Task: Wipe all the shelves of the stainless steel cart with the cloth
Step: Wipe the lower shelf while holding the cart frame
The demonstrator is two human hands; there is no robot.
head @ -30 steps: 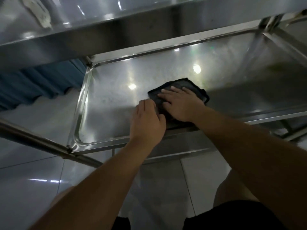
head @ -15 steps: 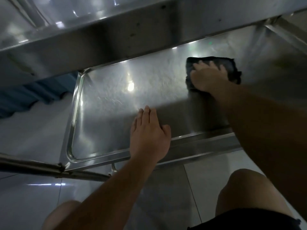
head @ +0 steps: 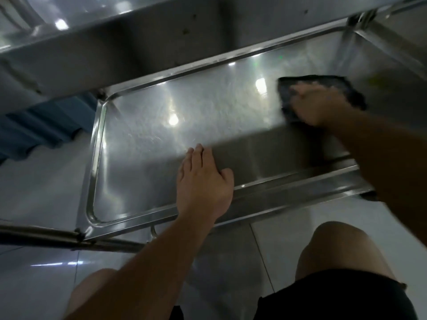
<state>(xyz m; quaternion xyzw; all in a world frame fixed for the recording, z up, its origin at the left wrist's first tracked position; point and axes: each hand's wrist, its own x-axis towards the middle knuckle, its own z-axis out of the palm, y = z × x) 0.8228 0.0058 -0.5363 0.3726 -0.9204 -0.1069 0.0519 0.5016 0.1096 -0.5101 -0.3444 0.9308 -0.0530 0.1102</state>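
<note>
1. The step in hand looks to be wiping the lower shelf of the stainless steel cart (head: 143,125), a shallow, shiny rectangular tray with a raised rim and rounded corners.
2. The dark, soft-looking folded cloth (head: 346,88) lies on the far right part of that shelf, under the right hand (head: 316,105), which presses it flat; the fingers are blurred, so how far they are spread cannot be told.
3. The left hand (head: 203,181) rests flat on the near part of the shelf, fingers straight and close together, holding nothing and probably steadying the cart.
4. To wipe well, the person would likely keep even pressure and run overlapping passes into the rim and corners, where grime would tend to collect.
5. The steel shows faint swirl marks and bright light reflections; the upper shelf (head: 115,47) overhangs it, and the floor is glossy pale tile (head: 34,181).
</note>
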